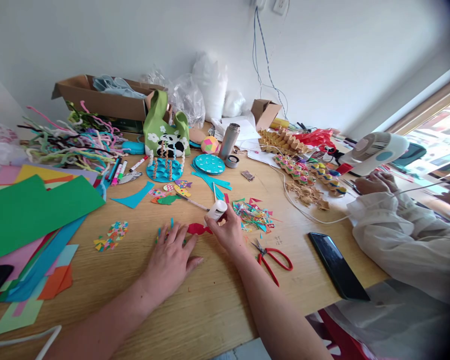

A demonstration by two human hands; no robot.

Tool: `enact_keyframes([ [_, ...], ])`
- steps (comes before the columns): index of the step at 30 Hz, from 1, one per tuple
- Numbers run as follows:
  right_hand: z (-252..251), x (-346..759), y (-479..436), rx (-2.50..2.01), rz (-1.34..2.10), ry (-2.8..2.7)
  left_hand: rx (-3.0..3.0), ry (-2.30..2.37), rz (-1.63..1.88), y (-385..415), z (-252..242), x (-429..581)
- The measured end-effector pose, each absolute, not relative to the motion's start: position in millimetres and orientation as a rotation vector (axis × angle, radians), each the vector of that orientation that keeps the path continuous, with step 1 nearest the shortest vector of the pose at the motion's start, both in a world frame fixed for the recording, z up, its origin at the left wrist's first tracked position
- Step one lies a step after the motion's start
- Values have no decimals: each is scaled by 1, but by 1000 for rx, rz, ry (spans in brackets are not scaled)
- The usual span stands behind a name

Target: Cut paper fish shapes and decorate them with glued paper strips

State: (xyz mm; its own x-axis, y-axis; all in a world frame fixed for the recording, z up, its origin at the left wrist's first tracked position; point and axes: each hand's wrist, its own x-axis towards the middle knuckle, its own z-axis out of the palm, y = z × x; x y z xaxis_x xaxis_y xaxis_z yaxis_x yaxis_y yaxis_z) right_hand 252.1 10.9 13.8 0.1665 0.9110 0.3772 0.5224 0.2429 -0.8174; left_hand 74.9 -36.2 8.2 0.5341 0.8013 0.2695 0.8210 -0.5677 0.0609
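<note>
My left hand (172, 260) lies flat on the wooden table, its fingertips resting on a red paper cutout (197, 229) and a scrap with coloured bits that they mostly cover. My right hand (229, 231) is closed round a small white bottle (217, 210), held tilted over the right end of the red cutout. What comes from the bottle's lower end is hidden by the fingers. Beyond the hands lie decorated paper fish (168, 199). A pile of coloured paper shreds (253, 215) sits right of my right hand, with red-handled scissors (273, 260) nearer me.
Coloured paper sheets (41, 215) and a mosaic paper fish (112, 236) are at left. Farther back stand a green bag (165, 130), a steel thermos (229, 141) and blue plates (209, 164). A phone (337, 265), a fan (378, 150) and another person's sleeves (390, 235) are at right.
</note>
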Motion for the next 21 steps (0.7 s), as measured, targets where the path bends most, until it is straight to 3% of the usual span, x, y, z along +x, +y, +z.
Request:
enact_keyframes([
  [21,14,253,11,-1396,528,-1338,-2689,-1432,-439,-37,6,73],
])
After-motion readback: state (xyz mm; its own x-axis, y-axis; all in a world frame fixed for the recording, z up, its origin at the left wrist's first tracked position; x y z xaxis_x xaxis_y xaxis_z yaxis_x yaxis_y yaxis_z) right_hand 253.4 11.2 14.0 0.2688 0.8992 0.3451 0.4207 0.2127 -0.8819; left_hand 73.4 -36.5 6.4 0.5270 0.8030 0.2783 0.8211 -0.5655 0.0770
